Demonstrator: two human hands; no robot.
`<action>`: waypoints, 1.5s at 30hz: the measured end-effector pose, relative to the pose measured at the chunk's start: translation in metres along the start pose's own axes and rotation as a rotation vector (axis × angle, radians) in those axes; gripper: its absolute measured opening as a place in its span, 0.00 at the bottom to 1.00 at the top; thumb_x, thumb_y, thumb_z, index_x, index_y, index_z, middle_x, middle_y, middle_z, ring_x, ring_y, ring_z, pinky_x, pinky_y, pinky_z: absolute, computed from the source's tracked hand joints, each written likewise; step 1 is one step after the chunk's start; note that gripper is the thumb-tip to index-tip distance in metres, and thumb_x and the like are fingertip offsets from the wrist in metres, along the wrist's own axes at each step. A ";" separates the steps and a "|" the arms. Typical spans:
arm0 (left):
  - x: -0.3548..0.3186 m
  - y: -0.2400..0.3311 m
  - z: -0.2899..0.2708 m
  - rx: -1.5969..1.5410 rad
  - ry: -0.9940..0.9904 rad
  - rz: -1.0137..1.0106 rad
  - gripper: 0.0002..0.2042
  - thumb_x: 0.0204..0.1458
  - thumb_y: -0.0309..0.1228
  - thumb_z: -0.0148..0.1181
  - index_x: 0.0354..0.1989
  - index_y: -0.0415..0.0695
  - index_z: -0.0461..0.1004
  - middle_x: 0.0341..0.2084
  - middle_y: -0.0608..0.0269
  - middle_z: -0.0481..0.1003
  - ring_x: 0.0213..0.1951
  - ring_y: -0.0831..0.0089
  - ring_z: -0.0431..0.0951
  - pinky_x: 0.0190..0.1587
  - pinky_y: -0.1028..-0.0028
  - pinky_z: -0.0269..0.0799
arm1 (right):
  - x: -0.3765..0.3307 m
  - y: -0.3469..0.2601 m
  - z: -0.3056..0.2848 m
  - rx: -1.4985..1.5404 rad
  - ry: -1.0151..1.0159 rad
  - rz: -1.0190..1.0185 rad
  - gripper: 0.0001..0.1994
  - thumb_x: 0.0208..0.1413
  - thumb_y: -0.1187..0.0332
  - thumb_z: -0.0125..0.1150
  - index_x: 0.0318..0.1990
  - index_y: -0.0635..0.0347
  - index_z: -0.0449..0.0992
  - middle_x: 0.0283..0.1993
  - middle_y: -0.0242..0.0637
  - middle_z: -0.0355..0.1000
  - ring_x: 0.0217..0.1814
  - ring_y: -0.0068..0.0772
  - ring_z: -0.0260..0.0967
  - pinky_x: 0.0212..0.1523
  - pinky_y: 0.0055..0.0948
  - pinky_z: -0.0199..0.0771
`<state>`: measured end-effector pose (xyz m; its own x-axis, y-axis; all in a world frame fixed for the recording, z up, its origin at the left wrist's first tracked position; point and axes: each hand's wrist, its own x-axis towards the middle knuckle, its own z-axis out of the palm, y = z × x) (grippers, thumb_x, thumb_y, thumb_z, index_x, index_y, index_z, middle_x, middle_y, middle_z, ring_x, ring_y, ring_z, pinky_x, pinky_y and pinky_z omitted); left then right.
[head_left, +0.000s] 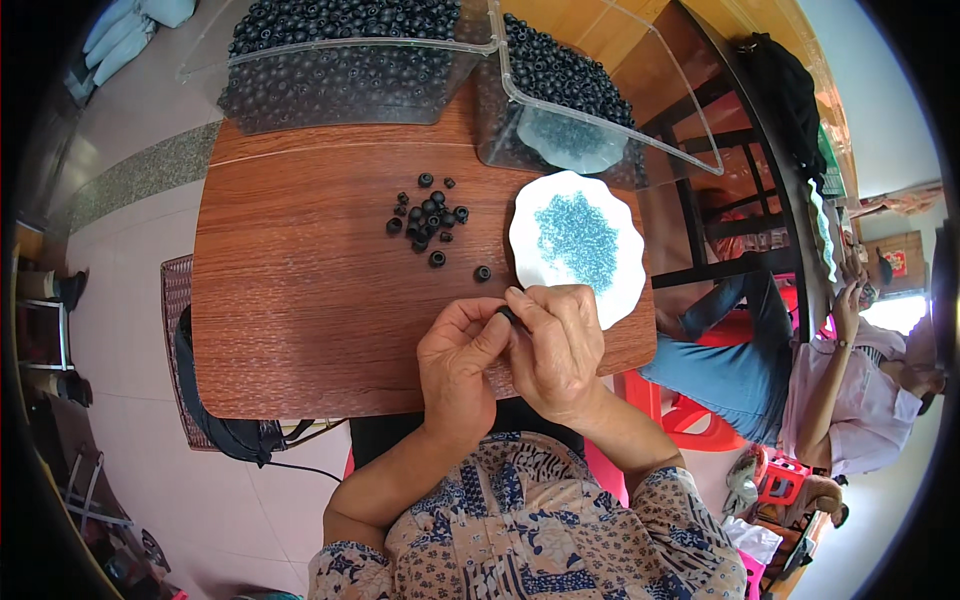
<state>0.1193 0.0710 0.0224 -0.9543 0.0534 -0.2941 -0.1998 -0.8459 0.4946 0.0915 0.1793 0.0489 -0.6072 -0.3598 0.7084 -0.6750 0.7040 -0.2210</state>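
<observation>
Both forearms reach in over the near edge of the brown table (300, 330), the left one from around 7 o'clock and the right one from around 5, elbows bent, and they meet right in the middle (I'm using that meeting spot as the clock's centre). The left hand (460, 365) has its palm side turned inward, fingers curled, thumb angled up toward 1. The right hand (556, 350) shows its back, knuckles up, fingers folded down toward the left one.

Neither hand is open much: both are pretty much closed to a fingertip pinch, and they share one little black bead (508, 314) right at the centre. It's mostly covered by the fingers, so I can't tell which hand has the firmer grip.

Just off at 11 there's a lone black bead (483, 273) on the wood, and further out the same way a loose cluster of black beads (430, 215). A white scalloped plate (628, 250) with tiny blue beads (578, 240) sits close by at 1. Two clear bins full of black beads stand past those, at 11 and 12:30.
</observation>
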 end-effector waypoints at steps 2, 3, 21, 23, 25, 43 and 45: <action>0.000 -0.003 0.000 0.001 0.001 0.047 0.06 0.57 0.23 0.58 0.41 0.36 0.72 0.34 0.64 0.76 0.36 0.81 0.74 0.41 0.82 0.70 | -0.001 0.001 0.003 -0.043 0.025 -0.032 0.21 0.27 0.81 0.61 0.38 0.75 0.75 0.33 0.46 0.70 0.30 0.40 0.66 0.28 0.33 0.65; -0.001 -0.003 0.000 0.001 0.002 0.046 0.06 0.57 0.23 0.58 0.41 0.36 0.72 0.34 0.64 0.76 0.36 0.81 0.74 0.41 0.82 0.70 | -0.002 0.002 0.004 -0.043 0.025 -0.031 0.21 0.27 0.81 0.61 0.38 0.75 0.75 0.33 0.46 0.70 0.30 0.40 0.66 0.28 0.33 0.65; -0.006 0.012 -0.005 0.216 0.033 0.182 0.07 0.57 0.23 0.57 0.43 0.35 0.71 0.35 0.63 0.75 0.35 0.81 0.74 0.42 0.81 0.70 | -0.001 -0.006 0.006 0.042 0.006 -0.068 0.23 0.29 0.81 0.64 0.41 0.73 0.75 0.34 0.43 0.70 0.31 0.40 0.66 0.31 0.33 0.66; -0.010 0.031 -0.003 0.383 0.010 0.272 0.07 0.57 0.21 0.55 0.43 0.35 0.71 0.35 0.62 0.75 0.36 0.79 0.74 0.43 0.79 0.70 | -0.001 -0.008 -0.005 0.149 -0.070 0.034 0.23 0.34 0.81 0.67 0.45 0.73 0.74 0.35 0.43 0.72 0.33 0.41 0.67 0.34 0.33 0.67; -0.008 0.057 -0.004 0.494 -0.063 0.329 0.07 0.57 0.21 0.56 0.44 0.36 0.71 0.36 0.63 0.75 0.38 0.79 0.74 0.44 0.81 0.70 | -0.005 0.001 -0.014 0.137 -0.046 0.073 0.23 0.37 0.81 0.67 0.47 0.72 0.73 0.34 0.44 0.72 0.34 0.42 0.68 0.34 0.34 0.67; 0.174 0.206 0.053 2.157 0.422 1.528 0.17 0.50 0.25 0.60 0.51 0.44 0.72 0.44 0.57 0.76 0.48 0.58 0.73 0.50 0.63 0.68 | 0.010 0.048 0.013 -0.049 -0.351 -0.122 0.14 0.41 0.74 0.59 0.39 0.63 0.76 0.35 0.34 0.70 0.37 0.35 0.60 0.40 0.37 0.57; 0.145 0.185 0.051 1.853 0.052 1.763 0.21 0.45 0.21 0.60 0.51 0.44 0.72 0.49 0.57 0.72 0.50 0.57 0.69 0.50 0.61 0.67 | 0.012 0.049 0.018 -0.109 -0.404 -0.155 0.13 0.41 0.74 0.58 0.38 0.64 0.75 0.32 0.34 0.67 0.37 0.35 0.59 0.41 0.38 0.57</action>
<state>-0.0679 -0.0506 0.1132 -0.4045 0.1431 0.9033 0.4090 0.9117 0.0387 0.0437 0.1987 0.0347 -0.6323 -0.6611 0.4039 -0.7358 0.6757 -0.0460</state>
